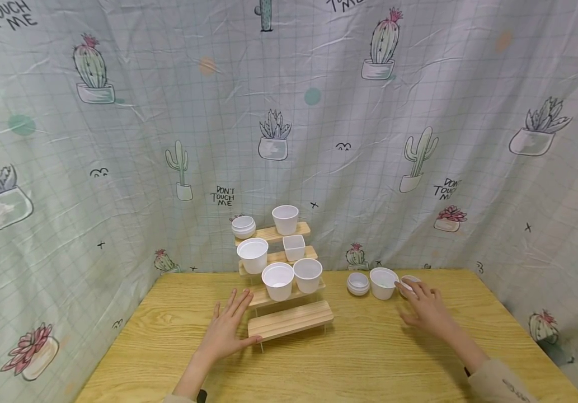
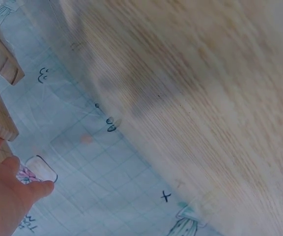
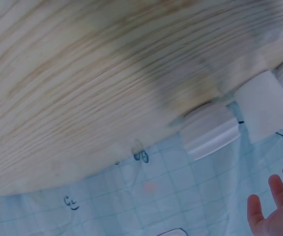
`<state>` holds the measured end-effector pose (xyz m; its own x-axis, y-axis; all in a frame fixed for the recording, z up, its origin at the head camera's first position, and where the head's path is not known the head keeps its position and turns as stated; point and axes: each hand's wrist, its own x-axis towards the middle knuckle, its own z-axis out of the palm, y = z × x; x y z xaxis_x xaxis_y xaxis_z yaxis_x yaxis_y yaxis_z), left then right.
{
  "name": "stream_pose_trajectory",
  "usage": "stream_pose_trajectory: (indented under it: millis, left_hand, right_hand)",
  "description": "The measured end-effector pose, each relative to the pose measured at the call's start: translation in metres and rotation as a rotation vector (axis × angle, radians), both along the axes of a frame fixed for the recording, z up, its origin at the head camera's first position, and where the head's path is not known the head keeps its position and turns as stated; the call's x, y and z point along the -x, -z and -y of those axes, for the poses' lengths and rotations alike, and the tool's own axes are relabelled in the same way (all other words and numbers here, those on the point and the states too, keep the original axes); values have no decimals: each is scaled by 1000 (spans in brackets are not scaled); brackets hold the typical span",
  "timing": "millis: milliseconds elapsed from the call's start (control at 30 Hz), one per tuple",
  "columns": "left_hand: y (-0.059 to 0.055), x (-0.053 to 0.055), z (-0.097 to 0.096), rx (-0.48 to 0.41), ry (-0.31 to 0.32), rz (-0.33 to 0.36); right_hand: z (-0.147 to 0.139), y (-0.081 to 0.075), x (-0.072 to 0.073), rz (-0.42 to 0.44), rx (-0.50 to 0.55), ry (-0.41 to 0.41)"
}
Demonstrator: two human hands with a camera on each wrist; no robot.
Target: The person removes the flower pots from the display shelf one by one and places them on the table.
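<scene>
A tiered wooden stand [image 1: 291, 321] holds several white pots on its upper steps; the lowest step is bare. My left hand [image 1: 225, 330] is at the stand's left end, thumb by the lowest step and fingers stretched toward the step above. In the left wrist view, a fingertip of the left hand [image 2: 9, 191] meets a step's end [image 2: 1, 123]. To the right, my right hand [image 1: 427, 308] hovers with spread fingers over a small white pot [image 1: 409, 282], partly hiding it. Beside that stand a taller white pot [image 1: 383, 284] and a small rounded one [image 1: 357, 284].
On the stand are a rounded pot [image 1: 243, 226] and a tall pot [image 1: 286, 220] on top, a wide pot [image 1: 253, 256] and a square pot [image 1: 294, 247] below, then two round pots [image 1: 278, 281]. A cactus-print curtain [image 1: 273, 184] surrounds the wooden table [image 1: 369, 358].
</scene>
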<state>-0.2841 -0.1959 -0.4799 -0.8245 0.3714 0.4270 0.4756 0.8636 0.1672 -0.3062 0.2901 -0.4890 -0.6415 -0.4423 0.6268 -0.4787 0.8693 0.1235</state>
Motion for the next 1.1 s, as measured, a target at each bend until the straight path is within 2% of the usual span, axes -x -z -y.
stream_pose_trajectory:
  millis: [167,367,533,667,1100]
  left_hand:
    - [1,0,0,9,2,-17]
    - [2,-1,0,20,-1,-21]
    - [-1,-4,-2,30,24,-23]
    - [-2,-6,-6,42,38,4]
    - [-4,-6,-13,35,37,9]
  right_hand:
    - [8,-5,-6,17,10,-33]
    - [20,-11,-9,-17,5,-70]
    - [33,-15,-10,-34,12,-91]
    - [44,-21,-13,-19,3,-91]
    - [75,-34,-16,42,0,-158]
